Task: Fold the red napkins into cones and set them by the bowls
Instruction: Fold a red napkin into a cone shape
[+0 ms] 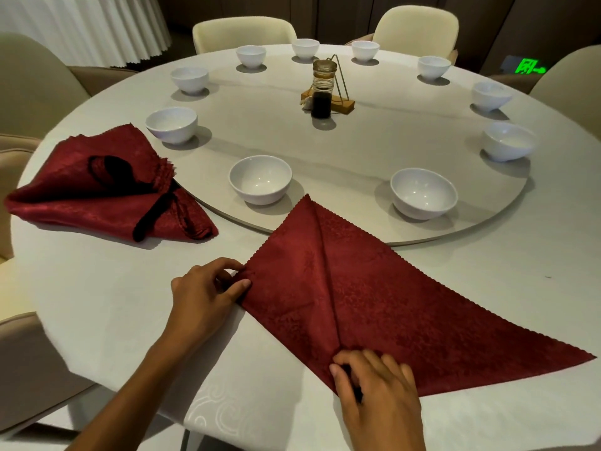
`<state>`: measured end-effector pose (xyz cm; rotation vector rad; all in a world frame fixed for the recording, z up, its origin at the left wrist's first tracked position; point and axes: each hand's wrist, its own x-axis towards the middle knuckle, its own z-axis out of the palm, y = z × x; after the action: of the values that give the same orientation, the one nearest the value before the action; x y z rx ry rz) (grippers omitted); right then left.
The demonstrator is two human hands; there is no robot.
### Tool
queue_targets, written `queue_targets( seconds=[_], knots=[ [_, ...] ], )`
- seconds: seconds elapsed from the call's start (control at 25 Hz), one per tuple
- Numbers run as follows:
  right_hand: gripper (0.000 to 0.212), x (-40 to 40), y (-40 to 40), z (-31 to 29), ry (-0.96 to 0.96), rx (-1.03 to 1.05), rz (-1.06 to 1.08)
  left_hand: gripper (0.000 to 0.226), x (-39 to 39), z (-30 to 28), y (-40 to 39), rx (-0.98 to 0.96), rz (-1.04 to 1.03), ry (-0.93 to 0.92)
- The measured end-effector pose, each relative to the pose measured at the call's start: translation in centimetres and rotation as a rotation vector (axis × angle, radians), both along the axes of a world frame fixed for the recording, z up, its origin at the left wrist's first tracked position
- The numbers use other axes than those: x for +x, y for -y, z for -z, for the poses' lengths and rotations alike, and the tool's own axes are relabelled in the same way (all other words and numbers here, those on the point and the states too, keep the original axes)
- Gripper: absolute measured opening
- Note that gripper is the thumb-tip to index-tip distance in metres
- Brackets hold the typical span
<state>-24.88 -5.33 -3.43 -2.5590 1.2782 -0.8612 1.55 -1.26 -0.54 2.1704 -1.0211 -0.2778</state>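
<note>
Head view, round table (97, 320) under a pale cloth, person seated at its near edge.

Working napkin (374, 288): one red napkin lies flat on the cloth in front of the person, folded to a triangle-like shape. Its upper point overlaps the rim of the turntable (390, 131), between the two nearest bowls. Its long right tip reaches toward the table's right edge. A crease runs from the upper point down to the near corner.

Left hand (205, 297): fingers curled, thumb and forefinger pinching the napkin's left corner, which is bunched slightly at the grip.

Right hand (377, 392): fingers curled over the near bottom corner, thumb tucked against the fabric. It appears to pinch the corner, though the hand itself hides the exact contact.

Napkin stack (107, 187): a pile of red napkins lies on the left of the table, partly on the turntable rim, with a dark strap-like item (153, 213) across it. Not identifiable from this view.

Bowls: ten white bowls ring the turntable; nearest are the near-left bowl (260, 179) and near-right bowl (422, 192), both upright.

Centre: a jar of dark liquid (322, 89) beside a small wooden stand (341, 104).

Cream chairs (244, 32) surround the table.
</note>
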Motion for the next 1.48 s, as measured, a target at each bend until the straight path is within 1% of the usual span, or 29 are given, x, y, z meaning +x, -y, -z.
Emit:
queue_targets(
  seconds=[0.08, 0.2, 0.24, 0.28, 0.32, 0.36, 0.4, 0.44, 0.48, 0.52, 0.56, 0.6, 0.68, 0.76, 0.8, 0.84, 0.88, 0.96, 1.04, 1.12, 1.16, 1.2, 1.24, 1.28, 1.32, 1.36, 1.4, 1.44, 1.48],
  knots=[
    [0.027, -0.6, 0.0, 0.5, -0.003, -0.083, -0.043, 0.012, -0.3, 0.1, 0.0, 0.023, 0.003, 0.064],
    [0.026, -1.1, 0.1, 0.7, -0.016, -0.168, -0.080, 0.017, -0.2, -0.3, 0.1, 0.090, 0.000, 0.103],
    [0.027, -1.1, 0.2, 0.7, -0.023, -0.173, -0.080, 0.021, -0.3, -0.7, -0.2, 0.114, -0.017, 0.176],
    [0.027, -1.1, 0.1, 0.7, -0.027, -0.170, -0.078, 0.024, -0.7, -1.2, -0.6, 0.111, -0.018, 0.295],
    [0.027, -1.0, 0.1, 0.7, -0.026, -0.163, -0.077, 0.027, -1.7, -1.8, -1.0, 0.055, 0.025, 0.415],
    [0.027, -0.9, 0.0, 0.7, -0.021, -0.156, -0.075, 0.030, -3.5, -2.1, -1.6, -0.023, 0.131, 0.475],
    [0.028, -1.0, 0.0, 0.8, -0.015, -0.146, -0.076, 0.035, -6.2, -1.8, -2.3, -0.055, 0.295, 0.491],
    [0.028, -1.1, 0.0, 0.9, -0.011, -0.136, -0.081, 0.043, -9.5, -0.7, -3.3, 0.010, 0.486, 0.485],
    [0.028, -1.3, 0.0, 0.9, -0.012, -0.129, -0.088, 0.054, -11.8, 0.3, -4.1, 0.158, 0.623, 0.428],
    [0.028, -1.3, 0.0, 0.8, -0.015, -0.122, -0.092, 0.062, -12.5, 1.1, -4.6, 0.299, 0.685, 0.405],
    [0.028, -1.4, 0.0, 0.8, -0.020, -0.114, -0.090, 0.069, -12.0, 1.5, -4.8, 0.370, 0.699, 0.425],
    [0.028, -1.3, 0.0, 0.8, -0.023, -0.111, -0.082, 0.074, -10.4, 1.3, -4.5, 0.396, 0.643, 0.436],
    [0.027, -1.2, -0.1, 0.8, -0.027, -0.114, -0.069, 0.082, -6.0, 0.6, -3.6, 0.443, 0.468, 0.396],
    [0.027, -1.2, -0.3, 0.7, -0.020, -0.120, -0.080, 0.083, -3.0, -0.2, -2.6, 0.458, 0.352, 0.520],
    [0.027, -1.3, -0.4, 0.6, -0.019, -0.124, -0.082, 0.081, -3.2, -0.5, -2.3, 0.418, 0.354, 0.569],
    [0.028, -1.3, -0.4, 0.5, -0.021, -0.117, -0.082, 0.076, -4.8, -0.5, -2.0, 0.354, 0.387, 0.560],
    [0.028, -1.2, -0.3, 0.4, -0.031, -0.107, -0.083, 0.069, -6.8, -0.1, -2.0, 0.277, 0.442, 0.499],
    [0.029, -1.3, -0.3, 0.3, -0.071, -0.092, -0.102, 0.059, -11.0, 1.9, -2.1, 0.118, 0.540, 0.462],
    [0.031, -2.3, -0.3, -0.1, -0.113, -0.060, -0.213, 0.057, -12.9, 2.8, -2.1, 0.123, 0.559, 0.462],
    [0.045, -5.3, 1.1, -0.7, -0.163, -0.009, -0.351, 0.060, -12.8, 3.1, -1.9, 0.169, 0.555, 0.514],
    [0.051, -7.4, 2.7, -1.3, -0.229, 0.003, -0.370, 0.062, -12.7, 3.2, -1.9, 0.183, 0.560, 0.526],
    [0.054, -9.7, 4.6, -1.9, -0.309, -0.012, -0.338, 0.066, -12.6, 3.3, -1.9, 0.182, 0.563, 0.534],
    [0.051, -12.3, 7.0, -2.6, -0.375, -0.033, -0.271, 0.069, -12.7, 3.4, -1.8, 0.177, 0.559, 0.543],
    [0.043, -14.5, 9.4, -3.6, -0.396, -0.039, -0.193, 0.074, -12.8, 3.5, -1.8, 0.181, 0.558, 0.549],
    [0.037, -16.6, 11.6, -4.6, -0.377, -0.004, -0.136, 0.078, -12.8, 3.5, -1.9, 0.188, 0.561, 0.552],
    [0.041, -18.4, 13.4, -5.8, -0.328, 0.097, -0.103, 0.082, -12.9, 3.5, -1.8, 0.188, 0.565, 0.551],
    [0.048, -19.7, 14.7, -6.7, -0.233, 0.226, -0.089, 0.086, -13.0, 3.4, -1.8, 0.192, 0.569, 0.549],
    [0.047, -20.3, 15.8, -7.7, -0.118, 0.335, -0.081, 0.090, -13.0, 3.4, -1.9, 0.200, 0.573, 0.546],
    [0.041, -20.2, 16.8, -8.8, -0.006, 0.428, -0.104, 0.094, -12.9, 3.3, -1.9, 0.209, 0.575, 0.545]
  ],
)
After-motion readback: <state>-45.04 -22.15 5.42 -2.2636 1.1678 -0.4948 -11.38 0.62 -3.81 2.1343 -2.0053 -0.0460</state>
